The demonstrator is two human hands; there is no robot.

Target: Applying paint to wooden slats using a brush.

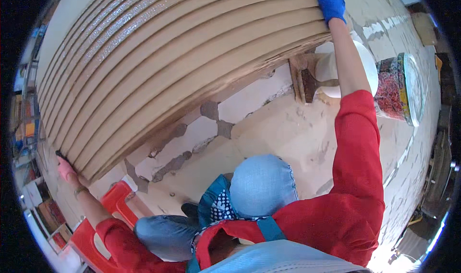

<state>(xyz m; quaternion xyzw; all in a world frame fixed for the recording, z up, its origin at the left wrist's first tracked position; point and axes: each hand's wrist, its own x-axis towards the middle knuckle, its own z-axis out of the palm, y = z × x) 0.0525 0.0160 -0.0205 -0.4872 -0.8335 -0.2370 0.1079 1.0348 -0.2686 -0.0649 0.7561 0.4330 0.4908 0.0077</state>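
Spanning the ribbed beige panel [192, 71], with right hand [332, 5] at its right edge, left hand [67, 170] by its near-left corner; cannot tell either's opening or hold.

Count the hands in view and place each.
2: the left hand at the lower-left end of the beige ridged panel, and the blue-gloved right hand at its right edge. No other hand shows.

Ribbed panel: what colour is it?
Ribbed panel: tan with darker grooves, best seen in the head view.
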